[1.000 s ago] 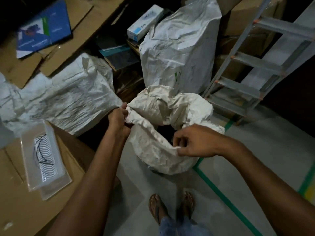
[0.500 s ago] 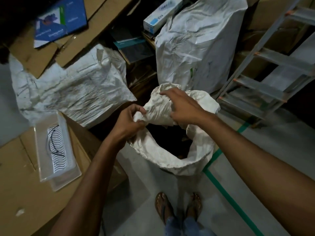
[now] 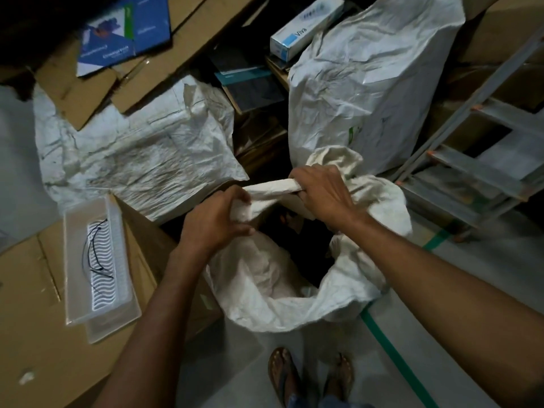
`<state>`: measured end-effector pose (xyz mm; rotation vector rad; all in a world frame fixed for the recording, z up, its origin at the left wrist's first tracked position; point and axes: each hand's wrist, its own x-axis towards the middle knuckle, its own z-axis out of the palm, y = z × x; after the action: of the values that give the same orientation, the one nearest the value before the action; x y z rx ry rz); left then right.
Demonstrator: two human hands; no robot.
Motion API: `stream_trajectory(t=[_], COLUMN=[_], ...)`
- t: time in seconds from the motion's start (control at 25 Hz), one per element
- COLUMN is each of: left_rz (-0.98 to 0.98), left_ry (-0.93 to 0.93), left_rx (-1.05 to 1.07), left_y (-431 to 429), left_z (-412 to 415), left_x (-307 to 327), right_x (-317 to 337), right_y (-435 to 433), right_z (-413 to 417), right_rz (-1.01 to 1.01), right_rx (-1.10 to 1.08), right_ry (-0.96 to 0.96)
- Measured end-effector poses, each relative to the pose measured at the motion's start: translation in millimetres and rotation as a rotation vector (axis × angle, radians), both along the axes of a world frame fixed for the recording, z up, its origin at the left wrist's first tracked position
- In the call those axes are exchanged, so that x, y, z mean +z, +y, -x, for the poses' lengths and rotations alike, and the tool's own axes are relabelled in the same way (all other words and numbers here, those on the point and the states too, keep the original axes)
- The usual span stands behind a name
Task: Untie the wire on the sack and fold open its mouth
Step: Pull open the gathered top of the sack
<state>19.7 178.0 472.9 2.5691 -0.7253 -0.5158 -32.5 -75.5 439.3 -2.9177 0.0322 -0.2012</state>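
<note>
The sack point(image 3: 265, 304) stands on the floor point(image 3: 235, 366), tucked against the edge of the cardboard box point(image 3: 35, 334) on the left and right at the green tape line point(image 3: 391, 346). Its mouth gapes wide, dark inside. No wire shows anywhere on the neck, so the untying reads as done. A few thin dark wires point(image 3: 98, 254) lie in the clear tray point(image 3: 70, 290) on top of the box, though whether one came off this sack I cannot tell.

Now it's all about the fold. The left hand point(image 3: 216, 228) has its fingers curled tight round a bunch of the rim at the far left of the mouth. The right hand point(image 3: 323, 197) is clamped over the far rim, fingers wrapped round a rolled band of fabric point(image 3: 273, 187) that runs taut between the two hands. That far stretch looks turned over into a cuff. The near edge, toward the feet, looks rolled down and slumped outward. The part beyond the right hand is bunched and crumpled, not neatly turned. My call: well past halfway, with the far and right parts of the rim left to roll down and even out.
</note>
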Motion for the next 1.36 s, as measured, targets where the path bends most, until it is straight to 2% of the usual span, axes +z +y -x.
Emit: stream_trajectory(t=[0.16,0.28,0.36,0.44,0.52,0.6,0.68,0.76,0.84,0.88,0.96,1.04,1.08,1.16,1.24,1.28,1.36], left_rz=[-0.325,-0.248,-0.111,0.023,0.163,0.168,0.076,-0.045,-0.07,-0.056,-0.037,-0.021,-0.005,0.068,0.131,0.153,0.261], left_ry=[-0.473,-0.656,-0.647,-0.518,-0.246,-0.12,-0.167,-0.382,-0.594,-0.649,-0.626,-0.516,-0.434,-0.242,-0.072,-0.015,0.102], left_rx=[0.117,0.096,0.055,0.119,0.255,0.314,0.264,0.185,0.048,-0.032,-0.178,-0.262,-0.25,-0.106,-0.003,0.006,0.03], left_y=[-28.9,-58.5,-74.7,-87.1,-99.6,-106.9,-112.0,-115.7,-127.4,-137.8,-155.2,-167.2,-172.5,-179.2,-182.8,-184.2,-183.0], left_z=[18.2,23.2,19.5,13.7,6.0,-10.7,-34.6,-50.1,-52.4,-52.7,-56.5,-64.1,-69.0,-77.8,-90.6,-99.4,-118.2], left_x=[-10.0,-33.3,-44.5,-48.9,-41.6,-38.2,-41.8,-45.7,-55.8,-63.4,-84.0,-100.5,-106.1,-107.3,-110.0,-111.0,-113.6], right_x=[-6.7,-12.3,-16.0,-29.9,-49.4,-60.3,-61.7,-54.7,-49.9,-48.8,-51.1,-56.1,-59.7,-65.7,-76.2,-83.0,-103.6], right_y=[-4.1,0.3,-2.7,-15.1,-32.2,-51.1,-74.7,-96.5,-112.1,-118.3,-128.1,-132.8,-133.7,-124.2,-97.7,-84.9,-70.3], right_z=[-7.8,-5.4,2.0,8.2,10.9,3.8,-15.8,-39.5,-58.5,-65.5,-73.6,-75.7,-75.0,-67.1,-48.7,-42.0,-32.3], right_rz=[0.071,0.032,-0.018,-0.044,-0.111,-0.361,-0.554,-0.677,-0.832,-0.898,-0.946,-0.872,-0.737,-0.378,-0.208,-0.216,-0.204], right_rx=[-0.003,0.015,-0.015,-0.109,-0.198,-0.227,-0.182,-0.139,-0.179,-0.21,-0.248,-0.282,-0.321,-0.372,-0.35,-0.338,-0.31], right_ry=[-0.24,-0.355,-0.363,-0.303,-0.209,-0.108,0.024,0.173,0.272,0.311,0.418,0.459,0.395,0.094,-0.165,-0.174,-0.068])
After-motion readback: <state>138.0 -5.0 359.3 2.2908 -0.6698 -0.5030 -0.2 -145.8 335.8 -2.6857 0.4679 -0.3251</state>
